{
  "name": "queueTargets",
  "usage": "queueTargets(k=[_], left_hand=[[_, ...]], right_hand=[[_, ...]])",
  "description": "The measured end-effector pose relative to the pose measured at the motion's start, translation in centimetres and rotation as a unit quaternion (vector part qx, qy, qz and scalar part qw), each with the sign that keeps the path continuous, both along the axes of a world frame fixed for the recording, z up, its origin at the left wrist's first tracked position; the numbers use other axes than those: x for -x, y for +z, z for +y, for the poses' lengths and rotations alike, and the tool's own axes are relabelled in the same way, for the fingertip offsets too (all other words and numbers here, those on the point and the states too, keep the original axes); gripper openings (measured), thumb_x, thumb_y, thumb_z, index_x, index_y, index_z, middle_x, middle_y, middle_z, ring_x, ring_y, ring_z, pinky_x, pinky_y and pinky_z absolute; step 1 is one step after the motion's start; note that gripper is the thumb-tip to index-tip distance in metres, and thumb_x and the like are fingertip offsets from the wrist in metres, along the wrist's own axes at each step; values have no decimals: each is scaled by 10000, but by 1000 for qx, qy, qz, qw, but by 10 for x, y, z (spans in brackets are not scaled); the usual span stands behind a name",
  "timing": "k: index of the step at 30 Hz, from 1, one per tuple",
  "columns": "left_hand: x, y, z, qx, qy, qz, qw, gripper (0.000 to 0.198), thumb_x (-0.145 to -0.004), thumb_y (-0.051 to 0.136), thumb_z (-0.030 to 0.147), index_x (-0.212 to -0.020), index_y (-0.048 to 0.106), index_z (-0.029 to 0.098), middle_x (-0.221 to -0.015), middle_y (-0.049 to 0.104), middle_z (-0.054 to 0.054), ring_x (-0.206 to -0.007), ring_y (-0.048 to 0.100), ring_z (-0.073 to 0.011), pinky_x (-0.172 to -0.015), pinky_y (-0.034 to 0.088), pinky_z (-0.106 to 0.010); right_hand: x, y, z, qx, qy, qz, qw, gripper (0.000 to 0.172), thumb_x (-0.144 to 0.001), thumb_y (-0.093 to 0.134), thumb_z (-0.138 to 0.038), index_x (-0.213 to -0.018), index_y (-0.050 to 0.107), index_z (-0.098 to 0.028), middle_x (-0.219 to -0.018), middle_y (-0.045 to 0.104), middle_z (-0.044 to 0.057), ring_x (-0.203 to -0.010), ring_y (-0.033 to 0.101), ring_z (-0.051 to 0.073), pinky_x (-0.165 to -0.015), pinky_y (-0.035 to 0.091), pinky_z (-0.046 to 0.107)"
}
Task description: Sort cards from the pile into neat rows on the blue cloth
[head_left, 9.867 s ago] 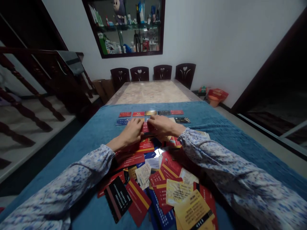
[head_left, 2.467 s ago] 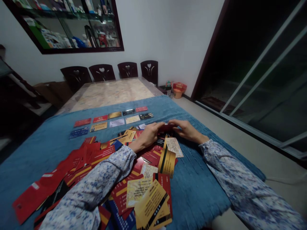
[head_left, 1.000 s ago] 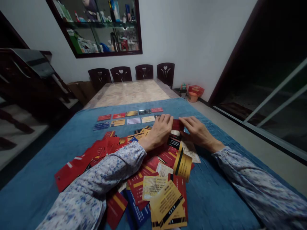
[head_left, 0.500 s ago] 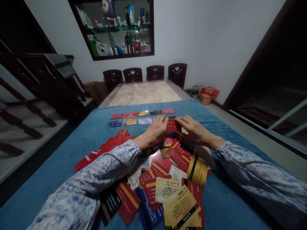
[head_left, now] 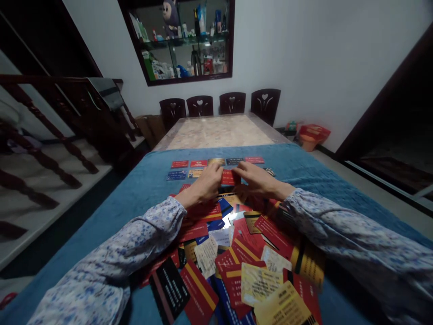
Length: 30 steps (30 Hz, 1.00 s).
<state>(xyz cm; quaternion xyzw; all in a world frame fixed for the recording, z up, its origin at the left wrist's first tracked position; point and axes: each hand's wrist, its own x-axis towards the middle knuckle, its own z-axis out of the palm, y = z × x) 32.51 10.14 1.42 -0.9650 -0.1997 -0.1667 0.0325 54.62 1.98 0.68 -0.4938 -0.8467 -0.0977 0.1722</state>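
A red card [head_left: 229, 177] is held between my two hands above the far side of the card pile. My left hand [head_left: 207, 184] pinches its left end, fingers closed. On its right end are the closed fingers of my right hand [head_left: 259, 179]. Below and nearer to me spreads a loose pile of cards, among them a black card [head_left: 169, 289] and a gold card [head_left: 286, 308]. Beyond my hands lie two rows of cards, with a red card [head_left: 180, 164] and a blue card [head_left: 176, 175] at the left; my hands hide part of the nearer row.
A blue cloth [head_left: 135, 198] covers the near part of the table; the bare stone-patterned top [head_left: 219, 131] shows farther off. Several dark chairs [head_left: 232, 103] stand behind it. A wooden railing [head_left: 43, 162] runs at the left, and an orange bucket [head_left: 307, 142] sits on the floor at the right.
My view has turned left, so the table and cards appear shifted right. My hands have moved left over the table with the red card still between them.
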Motion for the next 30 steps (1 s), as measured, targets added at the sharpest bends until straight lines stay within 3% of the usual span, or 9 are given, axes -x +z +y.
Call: queueTargets(k=[5, 10, 20, 30], left_hand=[[25, 4, 23, 2, 38, 18, 999, 425, -704, 572, 2, -1105, 579, 144, -1204, 578, -174, -1100, 562, -306, -976, 514, -469], [50, 6, 48, -8, 70, 39, 997, 455, -709, 551, 4, -1140, 572, 150, -1188, 577, -151, -1106, 549, -298, -980, 502, -454], [85, 8, 104, 42, 129, 47, 990, 326, -750, 586, 54, -1061, 604, 147, -1174, 579, -146, -1093, 557, -293, -988, 502, -435], [104, 10, 146, 62, 183, 75, 978, 220, -745, 566, 71, -936, 639, 154, -1131, 611, -131, -1062, 585, -277, -950, 505, -376]], right_hand=[[25, 5, 36, 7, 17, -9, 1000, 231, -847, 681, -225, -1067, 635, -173, -1091, 606, 129, -953, 555, 254, -843, 449, 368], [54, 16, 67, 39, -15, -45, 998, 222, -844, 687, -221, -1050, 651, -147, -1088, 617, 137, -929, 569, 246, -800, 428, 337], [105, 41, 109, 108, -38, -71, 991, 210, -931, 641, -269, -1077, 687, -125, -1155, 642, 172, -977, 616, 259, -768, 427, 318], [132, 35, 163, 130, -51, -87, 986, 270, -931, 631, -247, -1163, 723, -142, -1240, 669, 152, -1057, 659, 240, -796, 449, 278]])
